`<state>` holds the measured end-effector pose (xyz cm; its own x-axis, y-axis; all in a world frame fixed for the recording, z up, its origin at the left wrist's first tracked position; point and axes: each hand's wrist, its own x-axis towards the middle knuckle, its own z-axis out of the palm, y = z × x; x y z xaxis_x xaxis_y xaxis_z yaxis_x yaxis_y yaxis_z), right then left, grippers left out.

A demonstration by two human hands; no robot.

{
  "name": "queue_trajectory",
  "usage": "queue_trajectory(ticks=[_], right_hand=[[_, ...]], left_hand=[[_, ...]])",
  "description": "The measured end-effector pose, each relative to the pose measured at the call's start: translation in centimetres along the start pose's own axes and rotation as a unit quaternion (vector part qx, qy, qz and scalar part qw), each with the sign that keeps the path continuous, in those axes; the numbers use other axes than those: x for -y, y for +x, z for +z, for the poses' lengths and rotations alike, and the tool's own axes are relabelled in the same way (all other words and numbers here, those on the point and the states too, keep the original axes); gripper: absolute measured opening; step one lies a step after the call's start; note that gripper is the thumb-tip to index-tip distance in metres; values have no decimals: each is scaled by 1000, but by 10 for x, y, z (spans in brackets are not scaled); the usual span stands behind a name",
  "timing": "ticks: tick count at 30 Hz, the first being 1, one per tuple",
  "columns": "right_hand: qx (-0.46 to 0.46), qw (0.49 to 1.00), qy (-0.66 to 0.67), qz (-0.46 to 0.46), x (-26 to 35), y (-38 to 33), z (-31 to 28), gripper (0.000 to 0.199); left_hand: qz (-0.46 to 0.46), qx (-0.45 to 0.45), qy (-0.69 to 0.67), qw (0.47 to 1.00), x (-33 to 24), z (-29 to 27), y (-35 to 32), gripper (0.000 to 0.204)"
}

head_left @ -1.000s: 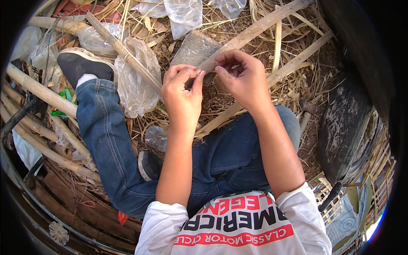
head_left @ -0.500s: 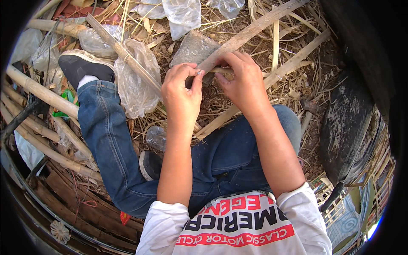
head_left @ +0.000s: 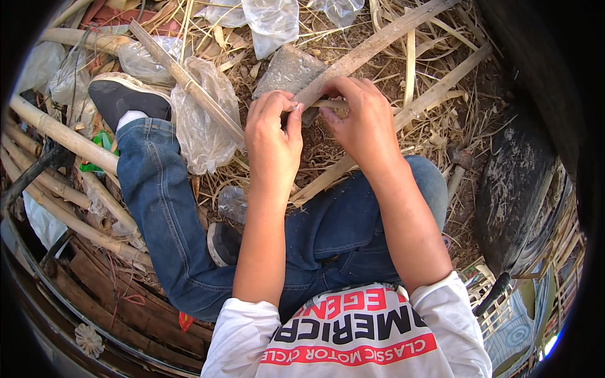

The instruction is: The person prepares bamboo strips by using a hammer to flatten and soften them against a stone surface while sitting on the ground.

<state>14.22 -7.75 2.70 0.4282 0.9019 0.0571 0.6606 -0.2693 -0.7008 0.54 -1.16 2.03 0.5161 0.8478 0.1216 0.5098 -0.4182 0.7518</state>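
clear plastic bags [head_left: 201, 120] lie crumpled on the straw by the left leg, more [head_left: 271, 19] along the top edge. both hands meet above a grey stone [head_left: 287, 69]. left hand [head_left: 272, 135] and right hand [head_left: 359, 120] pinch a thin strip [head_left: 329, 104], mostly hidden under the fingers.

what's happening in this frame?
A person sits on straw-littered ground, legs in blue jeans. Both hands are raised close together: the left hand and right hand pinch a thin tan strip between their fingertips, over a long wooden slat. What the left fingertips grip exactly is too small to tell. A grey flat stone, clear plastic bags and bamboo poles lie around.
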Motion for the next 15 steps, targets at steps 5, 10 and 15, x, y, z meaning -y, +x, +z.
queue_trajectory(ticks=[5, 10, 15], right_hand=[[5, 1000, -13, 5, -1, -1, 2, 26], [9, 1000, -15, 9, -1, -1, 1, 26], [8, 1000, 6, 10, 0, 0, 1, 26]], left_hand=[[2, -2, 1, 1000, 1, 0, 2, 13], [2, 3, 2, 1000, 1, -1, 3, 13], [7, -5, 11, 1000, 0, 0, 2, 13]])
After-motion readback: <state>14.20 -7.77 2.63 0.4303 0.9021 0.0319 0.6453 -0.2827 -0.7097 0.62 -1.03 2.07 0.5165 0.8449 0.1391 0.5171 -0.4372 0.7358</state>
